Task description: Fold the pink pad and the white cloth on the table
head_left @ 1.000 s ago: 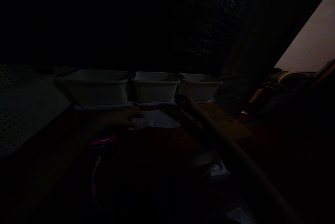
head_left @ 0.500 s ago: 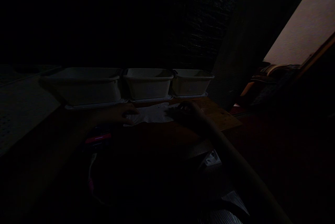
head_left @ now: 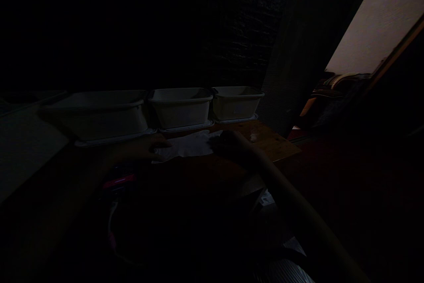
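Brown wooden counter point(head_left: 278, 144): three off-white, rectangular, plastic-looking tubs point(head_left: 183, 113) in a row along the back
Near left: dark, pink-banded device point(head_left: 119, 180), too dim to identify, with thin white cable point(head_left: 114, 206)
Far right: pale pinkish wall point(head_left: 374, 22)

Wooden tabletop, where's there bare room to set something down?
A bare patch shows on the brown wooden tabletop, bordered by the right hand, the rightmost off-white rectangular bin and the table's right edge. It's crowded around the left hand, the thin white sheet and the dark device with a pink band. The near side is too dark to judge.
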The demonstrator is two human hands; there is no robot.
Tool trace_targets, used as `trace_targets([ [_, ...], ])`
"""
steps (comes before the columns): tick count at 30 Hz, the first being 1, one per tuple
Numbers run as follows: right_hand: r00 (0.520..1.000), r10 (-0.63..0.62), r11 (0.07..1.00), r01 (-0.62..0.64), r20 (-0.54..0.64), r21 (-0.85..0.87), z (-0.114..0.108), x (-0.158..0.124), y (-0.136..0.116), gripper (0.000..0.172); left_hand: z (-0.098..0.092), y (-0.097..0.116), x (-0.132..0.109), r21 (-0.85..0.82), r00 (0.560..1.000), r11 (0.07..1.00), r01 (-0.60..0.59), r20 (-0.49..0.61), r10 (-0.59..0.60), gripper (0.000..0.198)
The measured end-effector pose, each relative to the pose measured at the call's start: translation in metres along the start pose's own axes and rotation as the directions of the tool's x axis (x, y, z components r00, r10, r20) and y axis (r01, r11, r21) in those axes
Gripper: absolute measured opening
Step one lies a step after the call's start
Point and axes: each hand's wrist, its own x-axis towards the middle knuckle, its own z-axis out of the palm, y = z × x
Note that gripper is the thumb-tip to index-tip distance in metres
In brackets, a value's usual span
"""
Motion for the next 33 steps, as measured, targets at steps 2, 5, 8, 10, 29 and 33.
trace_targets([
  [2,0.998,0.054,0.999,-0.054,-0.02,-0.004,-0.003,0.0,0.005,0.038,0.0,0.001,0.0,-0.013,1.0,1.0,0.009,0.011,-0.009,0.054],
  [5,0.997,0.075,0.993,-0.075,-0.001,-0.094,-0.014,0.002,0.013,0.047,0.001,0.0,-0.001,-0.029,0.999,0.999,0.031,0.013,-0.031,0.056],
  [8,0.996,0.086,0.98,-0.081,0.018,-0.181,-0.024,0.005,0.02,0.051,0.003,-0.003,-0.002,-0.033,1.0,0.999,0.018,-0.006,-0.019,0.054],
  [10,0.996,0.094,0.974,-0.092,0.0,-0.209,-0.024,0.004,0.023,0.053,0.004,-0.005,-0.002,-0.039,1.0,0.999,0.012,-0.01,-0.013,0.053],
  [29,0.99,0.132,0.988,-0.135,-0.041,-0.071,-0.016,-0.01,0.023,0.038,0.005,-0.012,-0.002,-0.071,1.0,0.997,-0.01,-0.002,0.01,0.058],
  [33,0.994,0.109,0.975,-0.112,-0.023,-0.194,-0.017,-0.013,0.012,0.027,0.005,-0.01,-0.002,-0.073,1.0,0.997,-0.016,0.001,0.016,0.057],
])
